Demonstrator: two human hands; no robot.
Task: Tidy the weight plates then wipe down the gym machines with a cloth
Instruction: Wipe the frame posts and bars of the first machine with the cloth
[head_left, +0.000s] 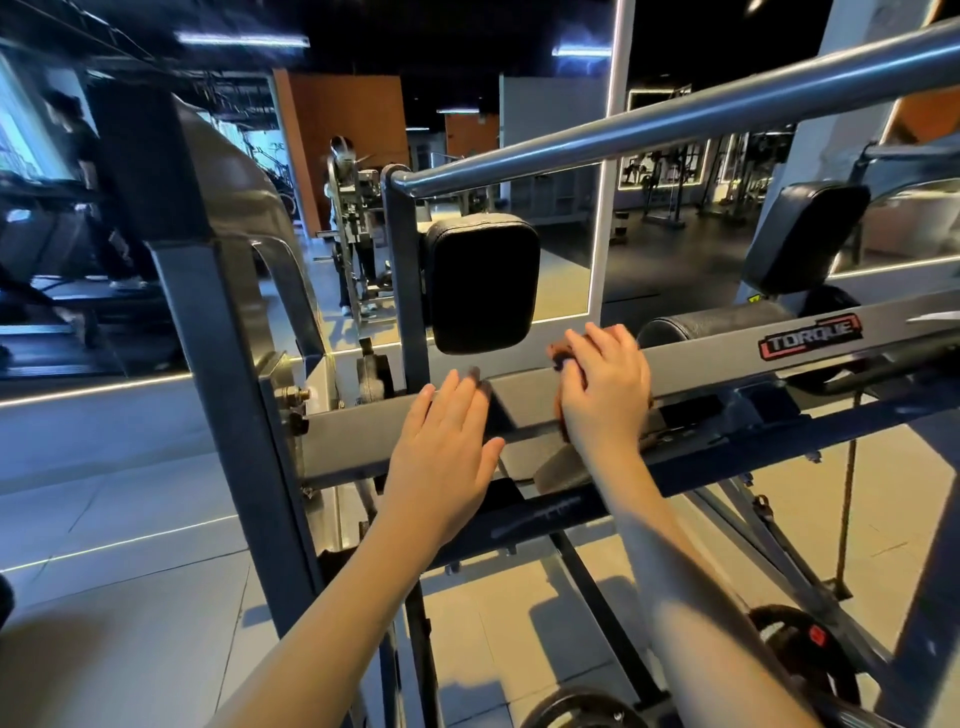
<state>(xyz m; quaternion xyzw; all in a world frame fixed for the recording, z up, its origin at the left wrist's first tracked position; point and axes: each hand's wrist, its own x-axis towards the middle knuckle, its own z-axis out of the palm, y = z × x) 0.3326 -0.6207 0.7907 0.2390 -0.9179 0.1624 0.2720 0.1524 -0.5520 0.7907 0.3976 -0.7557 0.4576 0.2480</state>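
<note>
A grey steel gym machine fills the view, with a long square crossbeam (727, 358) bearing a "TORQUE" label. My right hand (605, 387) lies on the beam and presses a dark brown cloth (562, 358) against it; only the cloth's edges show beside the fingers. My left hand (447, 454) rests flat on the same beam just to the left, fingers straight, holding nothing. Black weight plates (802, 660) lie low at the bottom right, with another plate (582, 709) at the bottom edge.
A black pad (483, 283) stands just behind the beam, another pad (802, 236) to the right. A round rail (675, 122) slants overhead. A thick upright post (223, 374) is at left. The mirror wall shows a person and other machines.
</note>
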